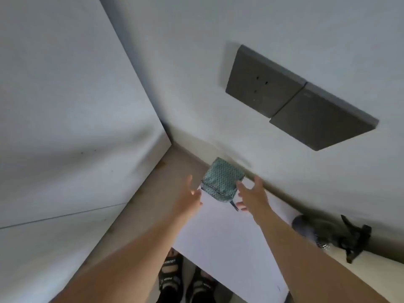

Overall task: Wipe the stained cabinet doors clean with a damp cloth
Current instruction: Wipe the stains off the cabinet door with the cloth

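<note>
Folded woven cloth [220, 180] (teal, textured), flat white shelf [229, 232]

Cloth [220, 180]: teal woven fabric, coarse dotted weave, dark stitched hem. Top [229, 237] under cloth: white, smooth, matt, laminate-like. Door [65, 95] left of cloth: white, smooth, faint sheen, w/ a few small dark specks. Wall [196, 62] behind cloth: white paint, matt, slightly grainy. Plates [247, 84] above-right of cloth: dark grey, plastic-looking, smooth, satin. Tan strip [157, 182] just left of cloth: matt, wood-look. Bundle [328, 232] right of cloth: dark, soft, matt fabric; exact stuff unclear. Sandals [172, 278] below cloth: black matt straps.
</note>
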